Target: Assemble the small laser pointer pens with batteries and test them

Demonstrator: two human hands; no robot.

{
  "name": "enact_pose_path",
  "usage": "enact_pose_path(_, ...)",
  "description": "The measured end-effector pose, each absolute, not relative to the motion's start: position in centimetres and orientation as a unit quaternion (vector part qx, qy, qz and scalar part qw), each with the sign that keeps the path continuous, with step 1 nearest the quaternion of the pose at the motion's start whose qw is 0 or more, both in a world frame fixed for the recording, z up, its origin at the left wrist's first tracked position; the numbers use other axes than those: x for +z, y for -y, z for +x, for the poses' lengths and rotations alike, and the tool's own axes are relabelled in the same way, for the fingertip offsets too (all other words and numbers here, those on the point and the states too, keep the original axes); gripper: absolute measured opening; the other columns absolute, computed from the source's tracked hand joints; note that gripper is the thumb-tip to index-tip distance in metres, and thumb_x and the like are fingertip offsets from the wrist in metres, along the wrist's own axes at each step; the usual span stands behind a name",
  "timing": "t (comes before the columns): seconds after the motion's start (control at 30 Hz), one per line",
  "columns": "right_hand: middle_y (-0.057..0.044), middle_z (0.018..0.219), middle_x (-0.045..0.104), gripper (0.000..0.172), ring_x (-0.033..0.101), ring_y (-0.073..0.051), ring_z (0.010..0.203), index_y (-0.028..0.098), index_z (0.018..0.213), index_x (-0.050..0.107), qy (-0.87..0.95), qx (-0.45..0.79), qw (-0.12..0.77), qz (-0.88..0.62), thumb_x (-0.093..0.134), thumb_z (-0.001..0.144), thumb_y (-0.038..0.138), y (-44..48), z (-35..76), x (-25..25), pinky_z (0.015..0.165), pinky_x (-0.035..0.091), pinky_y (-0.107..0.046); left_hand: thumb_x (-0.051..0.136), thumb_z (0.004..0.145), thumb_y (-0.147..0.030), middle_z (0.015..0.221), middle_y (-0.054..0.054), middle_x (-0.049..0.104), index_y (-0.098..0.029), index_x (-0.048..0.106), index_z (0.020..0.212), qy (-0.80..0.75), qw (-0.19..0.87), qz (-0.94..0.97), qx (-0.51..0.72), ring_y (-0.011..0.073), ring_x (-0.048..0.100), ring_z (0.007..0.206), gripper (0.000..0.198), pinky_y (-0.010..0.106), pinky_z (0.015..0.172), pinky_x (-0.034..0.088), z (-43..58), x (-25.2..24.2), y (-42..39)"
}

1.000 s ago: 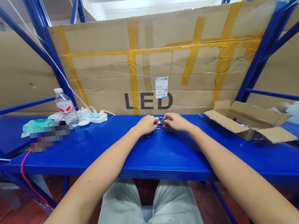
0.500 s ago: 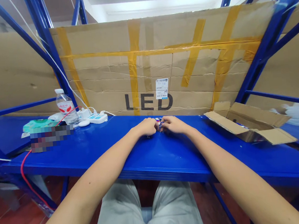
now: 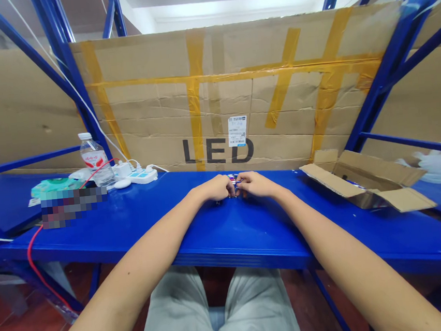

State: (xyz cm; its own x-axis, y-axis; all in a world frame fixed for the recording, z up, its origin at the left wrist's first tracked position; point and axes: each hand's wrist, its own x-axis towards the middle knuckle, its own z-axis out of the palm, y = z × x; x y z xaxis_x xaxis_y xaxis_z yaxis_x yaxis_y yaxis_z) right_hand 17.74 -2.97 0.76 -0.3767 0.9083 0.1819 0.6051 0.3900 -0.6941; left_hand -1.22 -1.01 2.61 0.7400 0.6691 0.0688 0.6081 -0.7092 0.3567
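Note:
My left hand [image 3: 218, 187] is closed, fingers curled down at the far middle of the blue table [image 3: 234, 226]. Facing it, my right hand [image 3: 256, 185] is closed in a pinch. Between the two hands lies a small cluster of shiny, multicoloured slim pieces [image 3: 232, 178], mostly hidden by the fingers and too small to name. The right fingertips grip something small, dark and shiny at the cluster's near edge. What the left fingers hold, if anything, is hidden. Both wrists stay low over the tabletop.
An open cardboard box [image 3: 362, 178] stands on the right. A water bottle [image 3: 96, 162], a white power strip [image 3: 141, 175] and a green packet [image 3: 53, 187] are at the left, with a red cable [image 3: 32, 256] over the edge. A large cardboard panel [image 3: 153, 114] stands behind.
The view has shifted slightly. Both hands stay at the same spot, with only small finger movement around the shiny pieces.

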Motion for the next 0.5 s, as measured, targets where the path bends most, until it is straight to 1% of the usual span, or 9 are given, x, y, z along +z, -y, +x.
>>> enact_pose_path(0.17,-0.004,0.077,0.074,0.004,0.064,-0.015,0.057,0.019,0.081,0.054,0.778,0.283,0.288,-0.481,0.054,0.082,0.016,3.2,17.5,0.9,0.053,0.048,-0.023,0.045,0.065,0.004,0.085,0.004,0.075,-0.016,0.077,0.087,-0.342,0.154,0.922,0.098,0.0155,0.067,0.081,0.044,0.02,0.069,0.049,-1.2,2.4,1.0)
enact_pose_path(0.27,-0.004,0.075,0.073,0.004,0.063,-0.013,0.055,0.018,0.079,0.055,0.773,0.29,0.3,-0.477,0.055,0.082,0.015,3.4,17.5,1.2,0.051,0.047,-0.021,0.045,0.064,0.003,0.081,0.003,0.074,-0.016,0.077,0.083,-0.335,0.163,0.92,0.124,0.0156,0.067,0.078,0.042,0.022,0.07,0.049,-1.4,2.5,0.5)
enact_pose_path(0.33,-0.005,0.075,0.073,0.005,0.062,-0.012,0.054,0.017,0.078,0.053,0.758,0.307,0.334,-0.468,0.056,0.083,0.017,3.4,17.6,1.7,0.046,0.044,-0.019,0.045,0.064,0.001,0.078,0.003,0.073,-0.016,0.076,0.078,-0.334,0.174,0.909,0.177,0.0155,0.066,0.077,0.038,0.023,0.071,0.049,-1.6,2.7,0.0)
enact_pose_path(0.4,-0.006,0.075,0.073,0.008,0.062,-0.012,0.052,0.017,0.079,0.051,0.728,0.34,0.391,-0.45,0.057,0.084,0.02,3.5,17.8,2.2,0.04,0.039,-0.019,0.046,0.067,-0.002,0.076,0.002,0.072,-0.015,0.073,0.075,-0.339,0.174,0.886,0.264,0.0155,0.064,0.076,0.032,0.025,0.073,0.049,-1.8,3.0,-0.5)
enact_pose_path(0.43,-0.007,0.075,0.073,0.009,0.062,-0.013,0.051,0.018,0.08,0.05,0.709,0.36,0.418,-0.44,0.057,0.084,0.021,3.5,17.9,2.4,0.038,0.038,-0.019,0.047,0.069,-0.004,0.077,0.003,0.071,-0.015,0.072,0.076,-0.337,0.172,0.872,0.311,0.0154,0.063,0.076,0.028,0.026,0.073,0.049,-1.9,3.1,-0.7)
enact_pose_path(0.5,-0.007,0.075,0.073,0.011,0.063,-0.014,0.05,0.018,0.083,0.049,0.674,0.399,0.453,-0.426,0.058,0.084,0.023,3.6,18.0,2.7,0.037,0.038,-0.02,0.053,0.072,-0.011,0.082,0.003,0.069,-0.014,0.068,0.086,-0.311,0.187,0.847,0.388,0.0146,0.061,0.074,0.021,0.026,0.071,0.049,-1.8,3.2,-0.8)
